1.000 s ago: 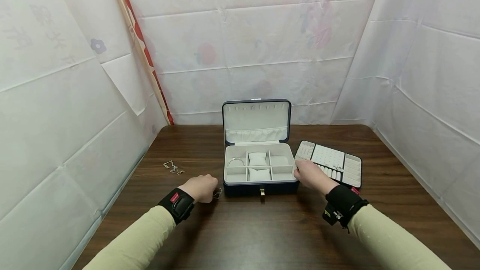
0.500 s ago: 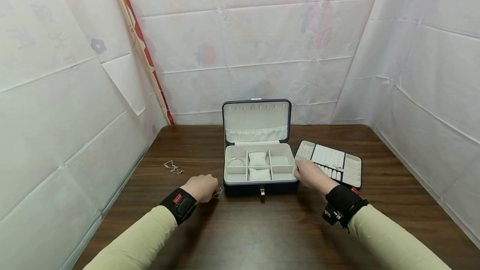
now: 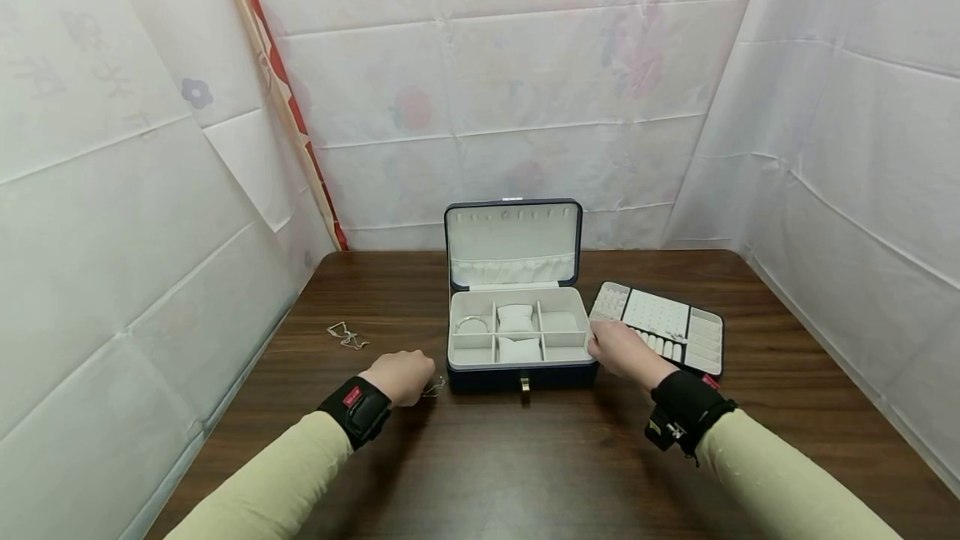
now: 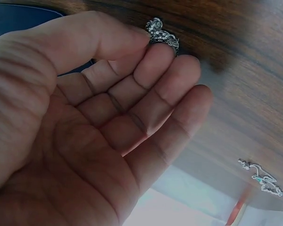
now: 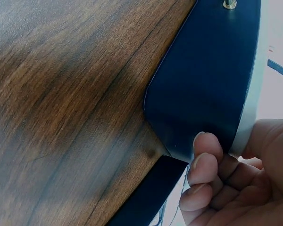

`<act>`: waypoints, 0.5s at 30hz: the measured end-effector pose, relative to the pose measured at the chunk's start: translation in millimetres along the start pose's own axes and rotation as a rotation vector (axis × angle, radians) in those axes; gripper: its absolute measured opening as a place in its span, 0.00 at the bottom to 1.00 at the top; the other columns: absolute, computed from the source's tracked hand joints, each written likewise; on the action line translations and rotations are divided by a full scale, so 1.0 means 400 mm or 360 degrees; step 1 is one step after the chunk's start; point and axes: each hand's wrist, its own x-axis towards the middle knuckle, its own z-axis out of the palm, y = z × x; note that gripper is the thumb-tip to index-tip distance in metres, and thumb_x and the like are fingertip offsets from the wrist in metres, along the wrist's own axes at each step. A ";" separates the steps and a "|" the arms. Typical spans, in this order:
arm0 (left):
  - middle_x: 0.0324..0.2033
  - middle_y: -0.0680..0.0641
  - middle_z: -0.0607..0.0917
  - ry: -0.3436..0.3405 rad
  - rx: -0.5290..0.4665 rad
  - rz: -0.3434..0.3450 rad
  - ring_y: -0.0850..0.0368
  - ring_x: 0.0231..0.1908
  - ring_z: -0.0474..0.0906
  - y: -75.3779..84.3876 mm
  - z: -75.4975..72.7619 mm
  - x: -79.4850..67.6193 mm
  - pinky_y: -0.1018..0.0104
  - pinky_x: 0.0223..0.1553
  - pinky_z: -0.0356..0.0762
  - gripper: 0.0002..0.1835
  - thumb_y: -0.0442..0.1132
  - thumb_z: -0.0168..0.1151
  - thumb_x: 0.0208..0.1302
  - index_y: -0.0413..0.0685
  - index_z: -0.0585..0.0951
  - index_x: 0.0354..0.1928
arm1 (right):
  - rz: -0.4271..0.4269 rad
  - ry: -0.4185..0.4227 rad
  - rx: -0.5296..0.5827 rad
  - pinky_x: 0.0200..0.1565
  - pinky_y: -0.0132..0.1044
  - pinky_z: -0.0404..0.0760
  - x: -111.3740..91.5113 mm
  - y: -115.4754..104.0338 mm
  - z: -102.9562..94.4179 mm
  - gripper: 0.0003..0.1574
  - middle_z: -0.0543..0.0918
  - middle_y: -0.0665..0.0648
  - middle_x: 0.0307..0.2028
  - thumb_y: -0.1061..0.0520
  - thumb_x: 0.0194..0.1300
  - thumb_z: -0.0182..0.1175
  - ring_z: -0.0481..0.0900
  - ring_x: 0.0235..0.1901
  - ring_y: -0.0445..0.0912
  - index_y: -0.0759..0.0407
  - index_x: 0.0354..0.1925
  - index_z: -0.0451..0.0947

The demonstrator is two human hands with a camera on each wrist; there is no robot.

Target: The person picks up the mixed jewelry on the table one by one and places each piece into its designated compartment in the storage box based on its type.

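Observation:
My left hand (image 3: 400, 377) is low at the table, left of the jewelry box (image 3: 558, 377). In the left wrist view its thumb and index fingertips pinch a bunched silver chain (image 4: 161, 35); the other fingers are bent beside them. That chain's loose end shows past the knuckles in the head view. My right hand (image 3: 624, 350) grips the box's right wall, thumb over the pale rim and fingers (image 5: 203, 169) curled against the dark blue outside. The lid (image 3: 513, 232) stands raised. A silver bangle (image 3: 472, 321) lies in the back left compartment, and white cushions (image 3: 516, 317) fill the middle ones.
Another silver chain (image 3: 348, 335) lies on the brown table (image 3: 525, 473), farther left. To the box's right rests a removable jewelry tray (image 3: 705, 340) with ring rolls and small sections, partly behind my right hand. White sheeting (image 3: 495, 90) encloses the table's back and sides.
My left hand shifts only very slightly at the chain. The right hand, box, tray and other chain stay where they were.

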 end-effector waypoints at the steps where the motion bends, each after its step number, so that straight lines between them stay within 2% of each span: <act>1: 0.28 0.45 0.84 -0.0001 -0.0004 -0.0001 0.51 0.28 0.81 0.000 -0.001 -0.002 0.46 0.31 0.82 0.09 0.26 0.65 0.62 0.45 0.80 0.26 | -0.0003 0.0001 0.0001 0.30 0.39 0.69 0.000 0.000 0.000 0.11 0.74 0.53 0.24 0.66 0.72 0.51 0.69 0.24 0.46 0.67 0.44 0.80; 9: 0.27 0.47 0.82 -0.0022 -0.0048 -0.0021 0.53 0.27 0.77 -0.005 -0.025 -0.013 0.49 0.29 0.80 0.10 0.24 0.66 0.58 0.46 0.80 0.26 | -0.0007 0.0007 -0.0007 0.30 0.39 0.70 -0.001 0.000 0.000 0.10 0.74 0.53 0.24 0.66 0.72 0.51 0.69 0.24 0.46 0.67 0.42 0.80; 15: 0.32 0.47 0.84 0.0038 -0.0085 0.0007 0.53 0.31 0.80 -0.012 -0.066 -0.032 0.47 0.34 0.82 0.08 0.24 0.64 0.60 0.45 0.83 0.32 | -0.0015 0.0009 -0.0009 0.30 0.39 0.69 -0.001 0.001 0.000 0.09 0.73 0.53 0.23 0.66 0.72 0.51 0.68 0.24 0.45 0.67 0.41 0.80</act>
